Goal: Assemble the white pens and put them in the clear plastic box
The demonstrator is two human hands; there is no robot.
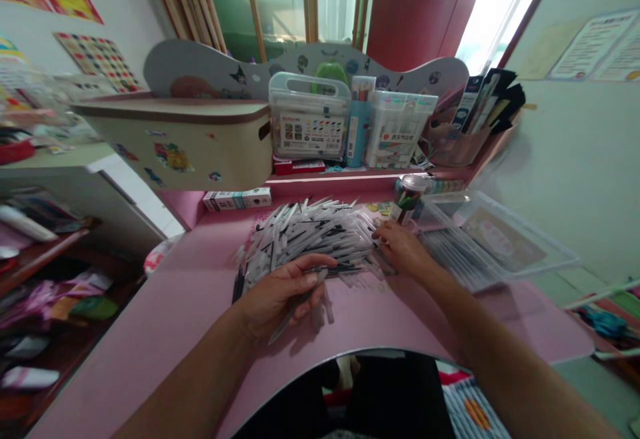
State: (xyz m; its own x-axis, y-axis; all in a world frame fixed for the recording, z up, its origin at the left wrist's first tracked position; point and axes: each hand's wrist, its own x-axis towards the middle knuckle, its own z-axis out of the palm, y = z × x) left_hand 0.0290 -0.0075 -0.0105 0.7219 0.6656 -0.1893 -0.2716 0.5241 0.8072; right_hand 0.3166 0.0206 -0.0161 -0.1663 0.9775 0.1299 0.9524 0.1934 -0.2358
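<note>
Pen-like tube (284, 326) is sitting pinched in the left hand (285, 292), lower centre, seemingly kept clear of the heap (310, 232) mid-frame; the right hand (403, 246) is resting curled at the heap's right edge, grip unclear; beyond, upper centre, a handled case (310, 122) is standing upright, likely saving space

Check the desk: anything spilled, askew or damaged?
No damage visible. The pens lie crisscross in a loose heap on the pink desk, which looks messy beside the clear box, where similar ones lie parallel.
</note>
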